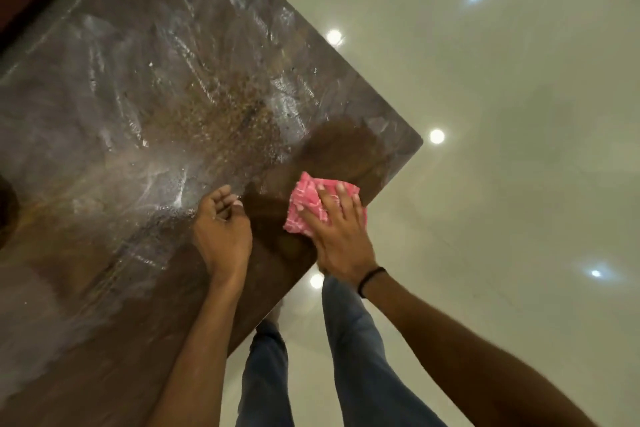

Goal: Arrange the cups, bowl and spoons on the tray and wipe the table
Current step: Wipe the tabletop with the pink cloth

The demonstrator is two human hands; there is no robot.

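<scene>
Pink checked cloth (306, 196) lies on the table (138, 97) near its right corner, at the edge facing me. My right hand (341, 239) presses it flat with straight, spread fingers. My left hand (221, 232) rests beside it on the wet, streaked top, fingers loosely curled, holding nothing.

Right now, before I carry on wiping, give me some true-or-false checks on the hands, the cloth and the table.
1. The right hand presses a pink cloth flat on the table. True.
2. The left hand holds a spoon. False: it holds nothing, and its fingers are loosely curled.
3. The cloth lies near the table's corner. True.
4. The tabletop is clean and even all over. False: pale streaks and smears cover much of it.
5. A black band sits on the left wrist. False: it is on the right wrist.
</scene>
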